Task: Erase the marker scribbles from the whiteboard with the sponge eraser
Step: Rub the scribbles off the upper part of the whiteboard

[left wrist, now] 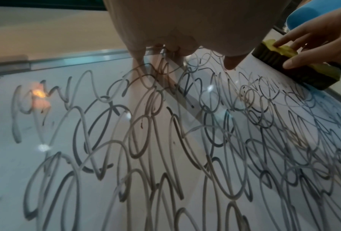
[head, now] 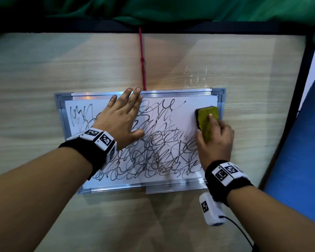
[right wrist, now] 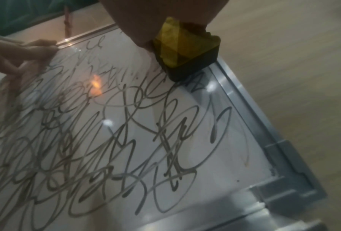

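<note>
A small metal-framed whiteboard [head: 182,111] lies flat on the wooden table, thick with black marker scribbles [head: 153,153]. A patch near its upper right is wiped white. My right hand [head: 215,140] grips the yellow sponge eraser [head: 206,119] with a black base and presses it on the board's upper right corner, index finger stretched along its top. My left hand [head: 122,117] lies flat on the upper middle of the board, fingers straight and reaching the top frame. The left wrist view shows the eraser [left wrist: 296,68] at far right; the right wrist view shows the eraser [right wrist: 185,54] by the frame.
A red cord [head: 142,59] runs from the board's top edge to the table's far side. Green cloth [head: 171,8] hangs beyond the table. A blue chair [head: 302,142] stands at the right. A white tagged device [head: 210,210] hangs under my right wrist.
</note>
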Demonstrator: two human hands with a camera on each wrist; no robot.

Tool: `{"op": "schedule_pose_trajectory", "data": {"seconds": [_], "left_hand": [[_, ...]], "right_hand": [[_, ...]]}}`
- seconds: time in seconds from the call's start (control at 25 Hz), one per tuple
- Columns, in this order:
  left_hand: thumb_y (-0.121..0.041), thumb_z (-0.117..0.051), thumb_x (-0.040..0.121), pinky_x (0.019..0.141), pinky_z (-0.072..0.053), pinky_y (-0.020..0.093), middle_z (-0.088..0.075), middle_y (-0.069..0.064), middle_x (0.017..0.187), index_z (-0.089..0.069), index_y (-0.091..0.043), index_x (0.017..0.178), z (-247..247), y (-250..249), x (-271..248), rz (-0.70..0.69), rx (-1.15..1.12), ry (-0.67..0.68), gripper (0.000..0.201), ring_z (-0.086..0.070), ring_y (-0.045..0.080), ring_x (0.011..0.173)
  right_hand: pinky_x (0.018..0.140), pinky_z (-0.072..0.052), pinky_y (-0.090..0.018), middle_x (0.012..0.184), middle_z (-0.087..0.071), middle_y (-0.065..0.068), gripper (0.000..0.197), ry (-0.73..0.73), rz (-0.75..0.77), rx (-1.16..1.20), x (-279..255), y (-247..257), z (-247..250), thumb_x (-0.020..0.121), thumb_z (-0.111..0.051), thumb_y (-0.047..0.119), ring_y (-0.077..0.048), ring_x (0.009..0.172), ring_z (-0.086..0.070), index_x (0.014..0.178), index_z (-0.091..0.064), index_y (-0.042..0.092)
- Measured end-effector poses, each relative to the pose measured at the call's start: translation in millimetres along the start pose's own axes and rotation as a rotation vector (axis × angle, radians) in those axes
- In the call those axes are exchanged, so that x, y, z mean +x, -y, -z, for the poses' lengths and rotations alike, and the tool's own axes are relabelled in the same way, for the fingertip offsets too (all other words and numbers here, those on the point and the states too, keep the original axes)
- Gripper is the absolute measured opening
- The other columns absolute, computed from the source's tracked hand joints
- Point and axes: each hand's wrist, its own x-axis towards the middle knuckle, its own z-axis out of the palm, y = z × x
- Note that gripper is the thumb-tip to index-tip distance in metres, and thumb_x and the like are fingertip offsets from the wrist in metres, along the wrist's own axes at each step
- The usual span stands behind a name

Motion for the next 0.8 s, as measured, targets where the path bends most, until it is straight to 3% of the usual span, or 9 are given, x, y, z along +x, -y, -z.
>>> {"op": "schedule_pose_trajectory", "data": {"seconds": [0.24,0.48,0.68,0.8], "left_hand": [[-0.065,-0.025,0.077,0.12,-0.002,0.044,0.019,0.0,0.158,0.009,-0.015,0.151,0.9,0.0,-0.4,0.004,0.007,-0.005,0.096,0.017,0.017,0.145],[-0.062,-0.036,0.083,0.12,-0.002,0.043,0.021,-0.001,0.157,0.011,-0.015,0.15,2.1,-0.9,-0.4,-0.004,-0.01,0.007,0.095,0.019,0.016,0.144],[-0.062,-0.036,0.083,0.12,-0.002,0.044,0.022,0.0,0.157,0.011,-0.015,0.15,2.6,1.1,-1.1,-0.003,-0.009,0.002,0.095,0.019,0.017,0.144],[-0.062,-0.033,0.082,0.12,-0.002,0.044,0.022,0.0,0.157,0.011,-0.014,0.15,2.5,1.9,-0.4,-0.011,0.008,0.006,0.095,0.019,0.017,0.144]], "right_hand": [[0.093,-0.042,-0.038,0.12,-0.052,-0.022,0.055,0.049,0.054,0.044,1.7,12.6,-5.3,0.08,-0.073,0.021,-0.032,0.109,-0.046,0.131,-0.057,0.013],[0.094,-0.045,-0.043,0.121,-0.052,-0.022,0.054,0.016,0.021,0.042,11.8,10.4,-6.3,0.081,-0.071,0.022,-0.034,0.11,-0.047,0.132,-0.056,0.014],[0.091,-0.047,-0.045,0.12,-0.054,-0.022,0.055,0.115,0.304,0.024,11.0,23.6,-12.2,0.078,-0.073,0.017,-0.036,0.106,-0.05,0.131,-0.058,0.015],[0.086,-0.048,-0.049,0.119,-0.055,-0.023,0.052,0.097,0.323,-0.01,14.1,12.7,-6.4,0.078,-0.07,0.017,-0.038,0.103,-0.051,0.129,-0.06,0.014]]}}
